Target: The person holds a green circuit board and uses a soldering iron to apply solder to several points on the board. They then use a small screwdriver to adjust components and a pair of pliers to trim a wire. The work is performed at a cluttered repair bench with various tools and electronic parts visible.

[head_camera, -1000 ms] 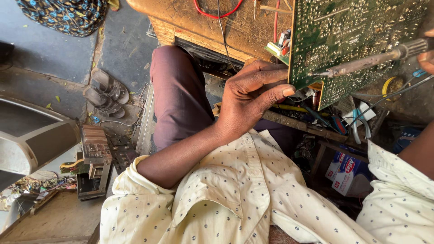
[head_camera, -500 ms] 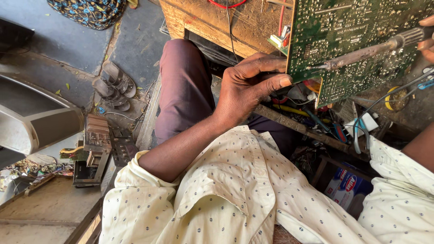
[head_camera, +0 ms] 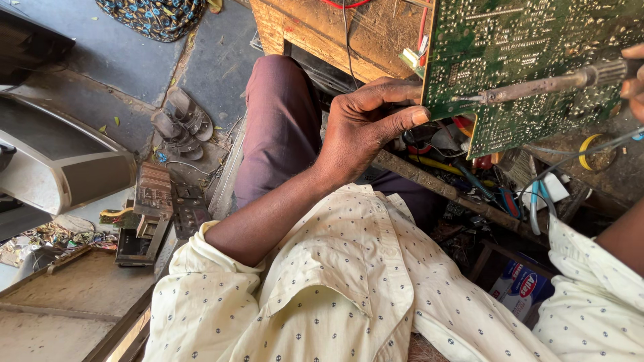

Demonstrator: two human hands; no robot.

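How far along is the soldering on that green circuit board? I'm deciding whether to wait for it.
Done: the green circuit board is out and tilted up, solder side showing. In hand: the left hand grips its lower corner while the right hand holds the soldering iron with its tip at the board. Left: finished joints can't be told apart.

A: Where does everything sit around the board (head_camera: 530, 60)?

B: Left hand (head_camera: 365, 124) grips its left edge. The iron (head_camera: 543, 84) lies across its face, right hand (head_camera: 634, 77) at the right edge. Wires (head_camera: 510, 191) lie below it.

A: And far left?

B: Sandals (head_camera: 181, 124), well apart; a casing (head_camera: 60, 164) beyond them.
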